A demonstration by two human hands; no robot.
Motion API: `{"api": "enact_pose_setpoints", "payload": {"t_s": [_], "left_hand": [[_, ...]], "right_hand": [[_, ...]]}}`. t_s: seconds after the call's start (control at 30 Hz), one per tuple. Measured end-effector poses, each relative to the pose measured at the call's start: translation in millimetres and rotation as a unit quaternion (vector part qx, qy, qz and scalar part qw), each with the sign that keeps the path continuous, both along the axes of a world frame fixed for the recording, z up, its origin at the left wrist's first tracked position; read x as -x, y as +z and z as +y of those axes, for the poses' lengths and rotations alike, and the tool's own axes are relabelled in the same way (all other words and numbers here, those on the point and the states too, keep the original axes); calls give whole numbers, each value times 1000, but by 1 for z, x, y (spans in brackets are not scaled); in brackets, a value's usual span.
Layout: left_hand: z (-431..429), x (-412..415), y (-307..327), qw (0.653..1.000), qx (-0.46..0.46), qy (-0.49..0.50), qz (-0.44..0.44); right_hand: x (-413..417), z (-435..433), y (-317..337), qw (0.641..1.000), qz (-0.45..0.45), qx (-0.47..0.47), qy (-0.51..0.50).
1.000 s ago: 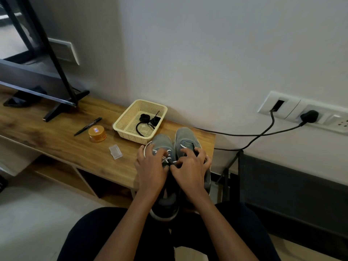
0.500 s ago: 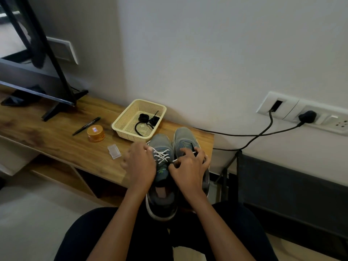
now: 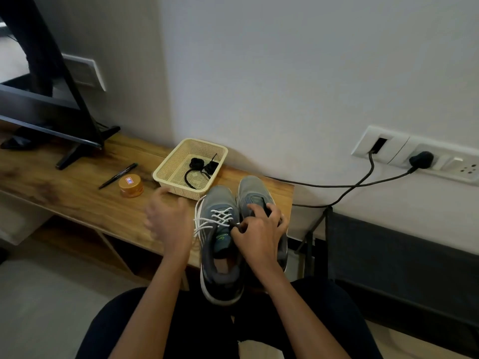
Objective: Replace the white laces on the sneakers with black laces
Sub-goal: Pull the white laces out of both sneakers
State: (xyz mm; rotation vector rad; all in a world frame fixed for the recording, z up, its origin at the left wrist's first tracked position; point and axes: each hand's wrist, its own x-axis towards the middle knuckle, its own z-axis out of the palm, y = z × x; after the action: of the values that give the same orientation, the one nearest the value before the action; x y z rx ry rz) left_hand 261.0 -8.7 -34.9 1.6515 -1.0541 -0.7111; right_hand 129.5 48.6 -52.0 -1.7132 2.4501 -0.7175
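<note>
Right hand (image 3: 259,230) is curled up, thumb and forefinger pinching the white lace (image 3: 220,216) up by the top eyelets of the laced sneaker (image 3: 220,198), with the rest of its fingers lying over the other sneaker (image 3: 252,189) right beside it. Left hand (image 3: 168,221) is off to the side of that shoe and just a blur, so I can't tell if it's got any lace in it or nothing at all.

The lace is criss-crossed through most of the eyelets, so I'd guess the unlacing has barely got going. Black laces (image 3: 199,168) sit coiled in the cream basket (image 3: 162,176) just behind the toes.

My worry: both heels hang off the front edge of the surface (image 3: 77,195), over the person's lap. One hard sideways yank on a snagged lace could drag the shoe off, or shove it into the basket.
</note>
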Motion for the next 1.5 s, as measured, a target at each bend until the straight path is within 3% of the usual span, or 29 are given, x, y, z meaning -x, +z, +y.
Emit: {"api": "enact_pose_setpoints", "payload": {"t_s": [0.03, 0.1, 0.17, 0.23, 0.4, 0.83, 1.0, 1.17, 1.27, 1.37, 1.5], "left_hand": [[1, 3, -4, 989, 24, -58, -132], [6, 13, -13, 926, 19, -189, -326], [17, 25, -23, 878, -29, -262, -399], [24, 31, -30, 872, -58, -271, -403], [25, 33, -27, 897, -56, -255, -356], [25, 35, -25, 890, -95, -286, -342], [20, 24, -18, 924, -87, -264, -262], [9, -11, -3, 963, -88, -180, -179], [9, -23, -2, 955, -137, -165, -205], [19, -18, 2, 943, -121, -196, -242], [28, -7, 2, 896, -114, -221, -368]], "right_hand": [[0, 0, 1, 1000, 1, -4, 1], [0, 0, 1, 1000, 2, -13, 4], [0, 0, 2, 1000, -5, -21, 7], [0, 0, 2, 1000, -10, -18, 5], [1, 1, 1, 1000, 2, -15, -2], [-4, -1, -11, 998, 29, 56, -22], [-8, -3, -12, 996, 62, 59, -25], [-9, 2, -1, 999, 43, -1, -14], [-6, 1, 9, 1000, 11, -12, -1], [1, -9, 21, 998, -14, 0, 57], [-1, -24, 25, 984, 10, -84, 158]]}}
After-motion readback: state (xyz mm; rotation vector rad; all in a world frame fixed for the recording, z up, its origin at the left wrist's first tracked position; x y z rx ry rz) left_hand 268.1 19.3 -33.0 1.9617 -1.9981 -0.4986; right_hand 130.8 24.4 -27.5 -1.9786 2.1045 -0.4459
